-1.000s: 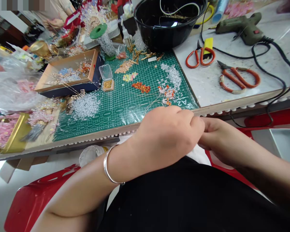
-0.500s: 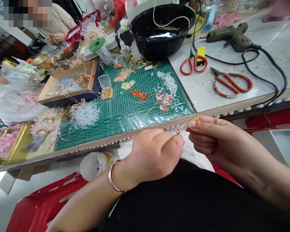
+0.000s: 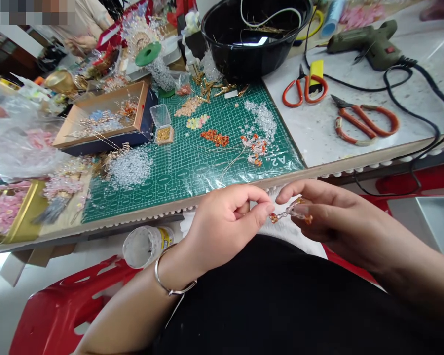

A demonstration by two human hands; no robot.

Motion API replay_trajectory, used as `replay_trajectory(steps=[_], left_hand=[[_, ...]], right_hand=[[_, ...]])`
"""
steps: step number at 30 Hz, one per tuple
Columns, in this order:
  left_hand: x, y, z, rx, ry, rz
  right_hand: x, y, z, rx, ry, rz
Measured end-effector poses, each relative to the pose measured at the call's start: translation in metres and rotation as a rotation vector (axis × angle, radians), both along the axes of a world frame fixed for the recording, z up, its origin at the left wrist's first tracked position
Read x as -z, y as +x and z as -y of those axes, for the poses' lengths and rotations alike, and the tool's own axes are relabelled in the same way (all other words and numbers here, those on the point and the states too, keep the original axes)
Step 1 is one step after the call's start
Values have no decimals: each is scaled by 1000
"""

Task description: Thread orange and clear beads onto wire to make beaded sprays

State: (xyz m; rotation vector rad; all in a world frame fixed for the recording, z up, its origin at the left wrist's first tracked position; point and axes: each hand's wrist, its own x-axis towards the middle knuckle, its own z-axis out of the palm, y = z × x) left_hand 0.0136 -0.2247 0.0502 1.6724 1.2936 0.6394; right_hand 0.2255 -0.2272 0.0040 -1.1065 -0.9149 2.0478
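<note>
Both hands meet over my lap, just below the table's front edge. My left hand [image 3: 222, 229], a silver bangle on its wrist, pinches one end of a short beaded wire piece [image 3: 290, 213] made of clear and orange beads. My right hand [image 3: 325, 222] curls around the other end of the same piece, thumb and forefinger closed on it. A thin gold wire runs from the hands up onto the green cutting mat [image 3: 192, 162].
On the mat lie piles of clear beads [image 3: 129, 167], orange beads [image 3: 214, 138] and a small plastic box [image 3: 163, 122]. A black bowl [image 3: 255, 34], two orange-handled cutters [image 3: 305, 88], a green glue gun [image 3: 370, 39] with cord, a cardboard tray [image 3: 103, 116]. Another person sits far left.
My left hand has come off the right and dropped toward my lap. The beaded piece, hidden a second ago, now shows between both hands' fingertips.
</note>
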Motion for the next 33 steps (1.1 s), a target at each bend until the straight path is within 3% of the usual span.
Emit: replay_trajectory(steps=[5,8,10,12,16,19,27,29,33], left_hand=[[-2,-2,-1,-13,-62,64],[-3,-2,-1,-7,-80,70],[-3,-1,-1,1,-78,60],[-3,-1,-1,15,-41,35],[-2,-3,-2,95,73,-59],[0,-7,-5,176,144,-121],[2,-13,-21,505,523,-296],[-1,-12,-23,528,534,-335],[-6,-11,-21,453,433,-375]], right_hand=[[-2,12,9,-120,349,254],[-11,12,11,-59,544,414],[-15,9,9,-21,585,462],[-17,6,5,-17,482,431],[-12,3,-1,-45,67,207],[-10,1,-3,-77,-83,145],[-9,0,1,-244,-12,223],[-10,3,1,-241,3,246],[-15,6,2,-211,8,245]])
